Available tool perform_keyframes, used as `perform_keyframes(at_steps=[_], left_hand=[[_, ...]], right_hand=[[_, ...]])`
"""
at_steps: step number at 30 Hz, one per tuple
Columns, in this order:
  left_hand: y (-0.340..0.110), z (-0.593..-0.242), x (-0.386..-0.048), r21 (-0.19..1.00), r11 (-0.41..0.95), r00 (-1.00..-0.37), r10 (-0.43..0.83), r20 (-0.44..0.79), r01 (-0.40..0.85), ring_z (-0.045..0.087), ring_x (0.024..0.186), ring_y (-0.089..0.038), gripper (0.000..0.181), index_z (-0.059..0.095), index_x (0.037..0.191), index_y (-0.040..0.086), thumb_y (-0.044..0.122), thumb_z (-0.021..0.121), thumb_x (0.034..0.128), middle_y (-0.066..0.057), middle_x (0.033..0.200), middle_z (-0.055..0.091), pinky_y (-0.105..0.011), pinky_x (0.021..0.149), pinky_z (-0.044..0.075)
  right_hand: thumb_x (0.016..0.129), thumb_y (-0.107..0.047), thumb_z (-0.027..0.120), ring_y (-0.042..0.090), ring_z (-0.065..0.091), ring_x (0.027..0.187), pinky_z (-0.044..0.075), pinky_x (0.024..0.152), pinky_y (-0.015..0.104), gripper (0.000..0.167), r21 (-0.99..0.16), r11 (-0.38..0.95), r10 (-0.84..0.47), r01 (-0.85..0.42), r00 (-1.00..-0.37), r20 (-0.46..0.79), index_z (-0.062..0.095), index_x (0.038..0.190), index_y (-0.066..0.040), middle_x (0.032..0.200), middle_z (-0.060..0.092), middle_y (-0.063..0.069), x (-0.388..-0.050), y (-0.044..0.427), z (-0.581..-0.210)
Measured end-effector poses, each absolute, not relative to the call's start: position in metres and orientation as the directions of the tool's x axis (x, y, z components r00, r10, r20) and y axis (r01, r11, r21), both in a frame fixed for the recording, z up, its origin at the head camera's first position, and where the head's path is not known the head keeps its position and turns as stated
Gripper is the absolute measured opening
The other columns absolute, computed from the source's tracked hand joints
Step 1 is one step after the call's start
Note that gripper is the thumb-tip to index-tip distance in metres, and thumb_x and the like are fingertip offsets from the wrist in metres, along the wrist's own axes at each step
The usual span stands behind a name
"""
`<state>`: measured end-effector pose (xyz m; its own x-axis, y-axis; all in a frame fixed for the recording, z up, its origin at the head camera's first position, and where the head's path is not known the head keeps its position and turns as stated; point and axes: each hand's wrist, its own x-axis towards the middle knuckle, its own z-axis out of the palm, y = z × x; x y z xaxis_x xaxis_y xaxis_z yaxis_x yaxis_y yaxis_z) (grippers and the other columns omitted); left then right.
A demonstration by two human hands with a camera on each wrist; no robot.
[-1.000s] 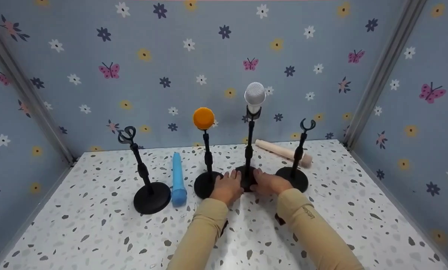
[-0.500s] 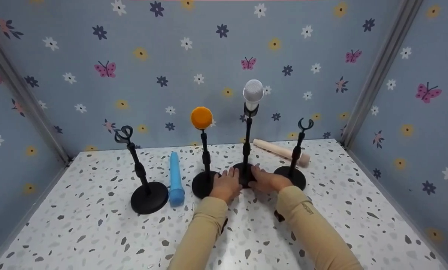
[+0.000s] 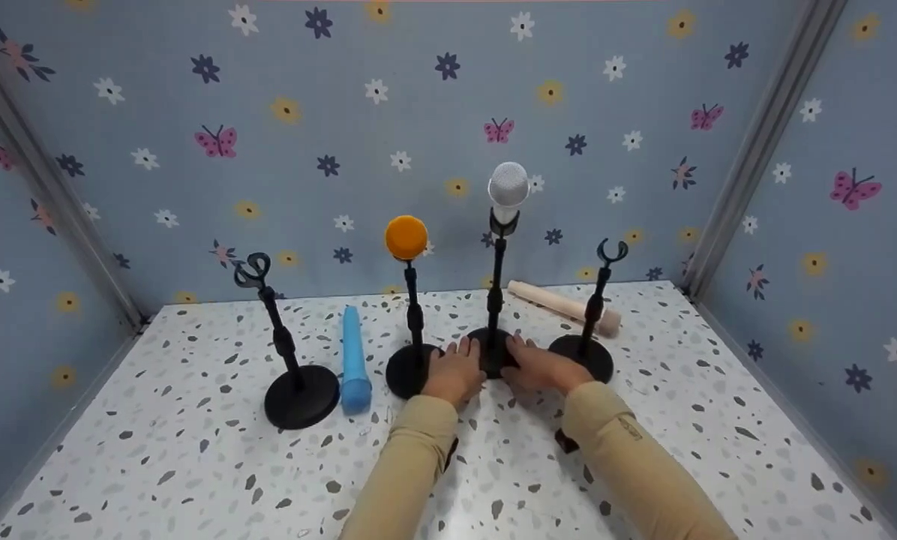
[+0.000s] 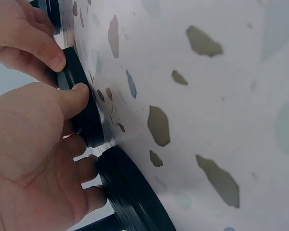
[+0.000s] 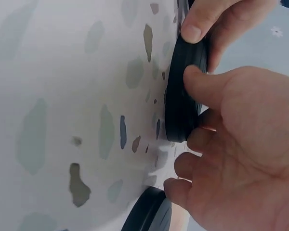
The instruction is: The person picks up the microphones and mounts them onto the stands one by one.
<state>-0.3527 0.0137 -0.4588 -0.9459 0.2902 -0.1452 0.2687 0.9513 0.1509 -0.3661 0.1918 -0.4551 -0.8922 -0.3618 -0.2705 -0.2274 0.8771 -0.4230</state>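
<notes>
A black microphone stand bears a white microphone with a silver-grey head. My left hand pinches the left side of its round base, the thumb on the front rim. Opposite, my right hand grips the same base, its thumb also on the rim. Beside my left hand stands a second stand carrying an orange-headed microphone; its base is close to my outer fingers. To the right, a bare-clipped stand rises behind my right hand.
A blue microphone lies on the speckled table between the orange one's stand and another stand with no microphone at far left. A beige microphone lies behind the right stands. Flower-patterned panels enclose the back and sides.
The stand with the white microphone has slid slightly toward the back panel, both hands staying on its base. The whole head view has shifted a little.
</notes>
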Motion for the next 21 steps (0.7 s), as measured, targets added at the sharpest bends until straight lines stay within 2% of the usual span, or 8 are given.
perform_keyframes(at_steps=[6, 10, 14, 16, 18, 21], left_hand=[[0.015, -0.460, -0.353, 0.160, 0.946, -0.941, 0.304, -0.147, 0.281, 0.028, 0.150, -0.031, 0.065, 0.027, 0.160, 0.006, 0.035, 0.050, 0.1070, -0.012, 0.165, 0.027, -0.052, 0.120, 0.024], [0.013, -0.458, -0.354, 0.157, 0.947, -0.942, 0.302, -0.143, 0.280, 0.029, 0.150, -0.031, 0.065, 0.028, 0.160, 0.006, 0.035, 0.050, 0.1067, -0.012, 0.165, 0.028, -0.052, 0.119, 0.024], [0.011, -0.459, -0.355, 0.157, 0.949, -0.943, 0.298, -0.149, 0.275, 0.028, 0.150, -0.030, 0.065, 0.027, 0.160, 0.006, 0.036, 0.049, 0.1071, -0.012, 0.165, 0.027, -0.052, 0.119, 0.024], [0.011, -0.460, -0.355, 0.160, 0.948, -0.943, 0.297, -0.149, 0.273, 0.029, 0.150, -0.030, 0.065, 0.027, 0.160, 0.006, 0.036, 0.049, 0.1071, -0.011, 0.165, 0.027, -0.052, 0.119, 0.024], [0.012, -0.461, -0.356, 0.164, 0.948, -0.944, 0.297, -0.142, 0.273, 0.029, 0.149, -0.030, 0.065, 0.028, 0.160, 0.006, 0.036, 0.050, 0.1067, -0.011, 0.164, 0.028, -0.052, 0.119, 0.024], [0.013, -0.462, -0.356, 0.164, 0.948, -0.946, 0.296, -0.134, 0.274, 0.030, 0.149, -0.030, 0.065, 0.029, 0.159, 0.006, 0.036, 0.051, 0.1063, -0.012, 0.164, 0.030, -0.053, 0.119, 0.025]], right_hand=[[0.107, -0.043, 0.048, 0.036, 0.020, 0.151, 0.017, 0.122, 0.050, 0.074, -0.524, 0.802, -0.455, -0.287, -0.862, -0.224, 0.014, 0.162, -0.008, 0.167, 0.008, 0.018, -0.349, 0.225, -0.444], [0.104, -0.050, 0.051, 0.032, 0.019, 0.152, 0.018, 0.122, 0.050, 0.078, -0.605, 0.740, -0.534, -0.293, -0.803, -0.265, 0.017, 0.163, -0.011, 0.167, 0.014, 0.012, -0.338, 0.254, -0.430], [0.104, -0.049, 0.053, 0.036, 0.016, 0.152, 0.016, 0.121, 0.055, 0.077, -0.653, 0.714, -0.556, -0.252, -0.771, -0.311, 0.022, 0.162, -0.010, 0.167, 0.017, 0.013, -0.332, 0.283, -0.420], [0.105, -0.046, 0.052, 0.041, 0.018, 0.151, 0.015, 0.120, 0.059, 0.071, -0.615, 0.744, -0.532, -0.259, -0.787, -0.312, 0.028, 0.160, -0.006, 0.165, 0.023, 0.018, -0.332, 0.298, -0.415], [0.107, -0.039, 0.050, 0.046, 0.025, 0.147, 0.020, 0.117, 0.062, 0.063, -0.553, 0.785, -0.494, -0.280, -0.822, -0.285, 0.037, 0.155, -0.001, 0.159, 0.034, 0.023, -0.335, 0.311, -0.410], [0.107, -0.027, 0.051, 0.047, 0.050, 0.130, 0.038, 0.107, 0.061, 0.050, -0.484, 0.832, -0.405, -0.272, -0.893, -0.195, 0.050, 0.145, 0.006, 0.144, 0.050, 0.029, -0.345, 0.326, -0.406]])
